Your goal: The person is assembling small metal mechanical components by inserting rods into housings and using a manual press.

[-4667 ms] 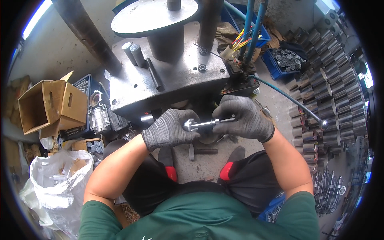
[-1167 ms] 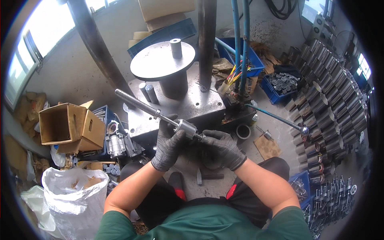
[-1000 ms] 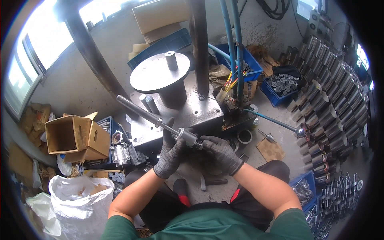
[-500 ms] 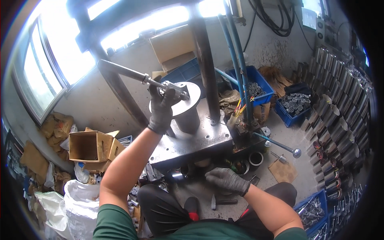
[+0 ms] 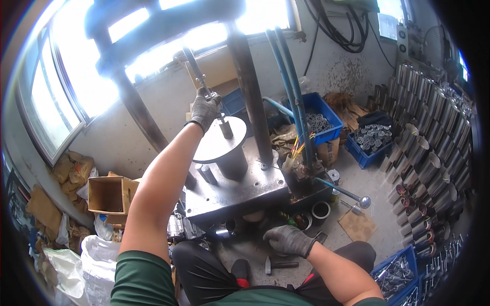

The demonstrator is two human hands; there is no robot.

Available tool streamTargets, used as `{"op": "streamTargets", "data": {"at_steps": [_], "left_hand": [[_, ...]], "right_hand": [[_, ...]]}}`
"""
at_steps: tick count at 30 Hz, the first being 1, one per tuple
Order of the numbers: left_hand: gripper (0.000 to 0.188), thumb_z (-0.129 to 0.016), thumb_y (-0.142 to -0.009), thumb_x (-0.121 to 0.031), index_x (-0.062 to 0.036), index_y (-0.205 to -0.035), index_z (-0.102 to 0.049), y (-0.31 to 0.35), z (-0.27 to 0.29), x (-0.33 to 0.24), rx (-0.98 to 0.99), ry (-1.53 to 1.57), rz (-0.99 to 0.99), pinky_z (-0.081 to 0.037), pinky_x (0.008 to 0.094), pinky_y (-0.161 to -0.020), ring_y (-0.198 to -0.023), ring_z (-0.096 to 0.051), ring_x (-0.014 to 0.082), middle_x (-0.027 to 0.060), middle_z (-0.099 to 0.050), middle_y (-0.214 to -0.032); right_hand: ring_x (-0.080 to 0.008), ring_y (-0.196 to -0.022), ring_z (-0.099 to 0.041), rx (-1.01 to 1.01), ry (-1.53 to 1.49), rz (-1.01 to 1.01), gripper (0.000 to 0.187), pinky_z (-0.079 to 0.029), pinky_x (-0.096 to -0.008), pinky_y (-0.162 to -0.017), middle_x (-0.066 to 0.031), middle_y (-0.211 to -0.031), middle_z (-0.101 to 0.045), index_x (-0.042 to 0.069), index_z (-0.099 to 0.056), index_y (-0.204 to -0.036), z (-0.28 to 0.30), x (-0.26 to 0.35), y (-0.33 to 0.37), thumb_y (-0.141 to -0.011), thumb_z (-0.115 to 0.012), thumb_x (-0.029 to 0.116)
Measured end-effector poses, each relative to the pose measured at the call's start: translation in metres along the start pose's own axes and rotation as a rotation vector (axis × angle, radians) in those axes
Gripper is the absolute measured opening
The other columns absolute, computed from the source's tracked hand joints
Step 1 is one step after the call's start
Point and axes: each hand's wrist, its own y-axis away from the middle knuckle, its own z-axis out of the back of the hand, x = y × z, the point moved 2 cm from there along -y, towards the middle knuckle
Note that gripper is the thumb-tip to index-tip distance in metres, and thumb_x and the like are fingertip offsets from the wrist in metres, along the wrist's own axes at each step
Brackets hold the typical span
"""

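Note:
My left hand (image 5: 205,111), in a dark grey work glove, is closed around a long metal rod with a fitting (image 5: 199,76). The rod tilts up toward the window, its lower end near a short dark metal cylinder (image 5: 226,129) standing on a round steel plate (image 5: 209,149). My fingers hide part of the fitting. That plate tops a thick pedestal on the bed (image 5: 240,191) of a heavy press frame. Low before the bed is my right hand (image 5: 290,240), also gloved, its fingers curled together with nothing visible in them. A hammer (image 5: 280,264) lies on the floor below it.
Dark press columns (image 5: 250,92) rise behind the plate. A blue ball-ended lever (image 5: 344,192) juts right. Blue bins (image 5: 326,133) of metal parts and stacked metal tubes (image 5: 426,153) stand right. At left are a cardboard box (image 5: 106,195) and white sacks (image 5: 99,260).
My left hand has swung the rod from slanting left to a steeper angle and moved back. The short cylinder on the plate now shows clearly. My right hand has hardly moved.

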Motion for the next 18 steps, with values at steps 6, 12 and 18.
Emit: {"op": "streamTargets", "data": {"at_steps": [6,12,18], "left_hand": [[0.038,-0.069,-0.100,-0.007,-0.0121,-0.131,-0.049,0.011,-0.020,0.001,-0.055,-0.122,0.050,-0.055,0.0326,-0.065,-0.078,-0.066,0.0160,0.0075,-0.063,-0.093],[0.038,-0.061,-0.106,-0.041,-0.0090,-0.127,-0.059,-0.002,0.002,0.018,0.000,-0.280,-0.005,-0.055,0.0433,-0.092,-0.106,-0.071,0.0325,0.0191,-0.072,-0.110],[0.038,-0.061,-0.105,-0.040,-0.0100,-0.128,-0.059,0.026,-0.019,-0.022,-0.010,-0.431,0.074,-0.055,0.0442,-0.093,-0.107,-0.072,0.0349,0.0210,-0.073,-0.111]], "right_hand": [[-0.0363,-0.102,-0.071,0.004,0.081,0.016,0.030,-0.057,-0.0483,-0.091,-0.0157,-0.105,-0.074,0.010,-0.075,-0.115,0.009,0.002,0.010,-0.089,-0.063,0.021],[-0.0391,-0.095,-0.070,-0.023,0.190,0.055,0.047,-0.057,-0.0505,-0.083,-0.0192,-0.100,-0.071,0.008,-0.065,-0.134,0.023,0.023,0.009,-0.088,-0.063,0.016],[-0.0414,-0.097,-0.070,-0.315,0.225,0.187,0.063,-0.056,-0.0504,-0.090,-0.0223,-0.113,-0.070,-0.001,-0.054,-0.144,0.092,0.057,0.038,-0.083,-0.064,0.011]]}}
